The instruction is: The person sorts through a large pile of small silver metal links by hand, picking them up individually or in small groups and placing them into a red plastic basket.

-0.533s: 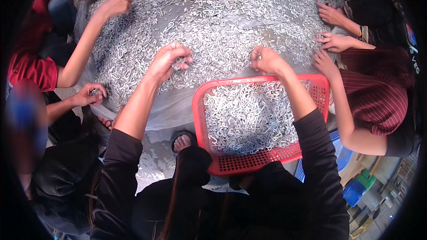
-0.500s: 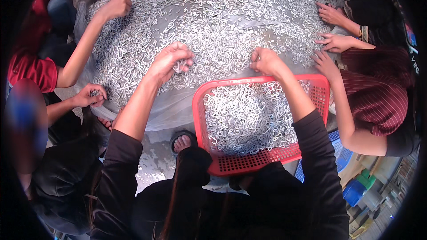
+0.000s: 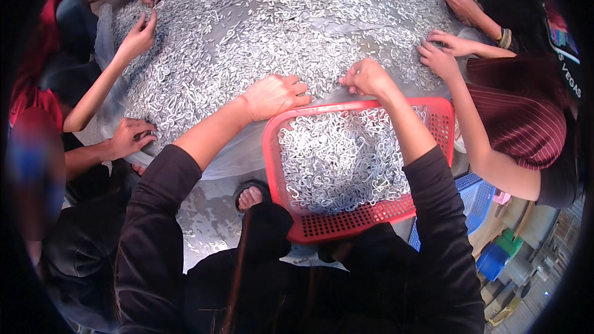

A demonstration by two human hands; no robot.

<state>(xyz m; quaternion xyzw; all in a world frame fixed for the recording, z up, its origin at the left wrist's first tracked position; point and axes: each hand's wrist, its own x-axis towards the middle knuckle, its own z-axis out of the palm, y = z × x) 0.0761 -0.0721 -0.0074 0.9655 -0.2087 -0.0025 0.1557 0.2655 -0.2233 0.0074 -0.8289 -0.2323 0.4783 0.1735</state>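
Observation:
A wide layer of small silvery-white pieces [image 3: 278, 43], some S-shaped like hooks and others short ovals, covers the table in front of me. My left hand [image 3: 276, 97] is at the near edge of the layer, back upward and fingers curled; whatever they hold is hidden. To its right, my right hand [image 3: 366, 77] is pinched just beyond the basket rim, over the pieces, and I cannot make out what is in its fingertips. Below my hands stands a red plastic basket [image 3: 322, 230] with perforated walls, heaped with S-shaped hooks [image 3: 340, 158].
Co-workers' hands [image 3: 137, 37] sort pieces along the left edge, and other hands [image 3: 440, 55] work along the right. Clear plastic sheeting [image 3: 232, 148] hangs at the near edge. A blue basket [image 3: 473, 204] sits low at the right. A sandalled foot [image 3: 250, 198] is below.
My left hand has moved right and slightly down, from above the pieces toward the basket's far rim, turning back-up. My right hand has shifted slightly up. Co-workers' hands at both sides have moved.

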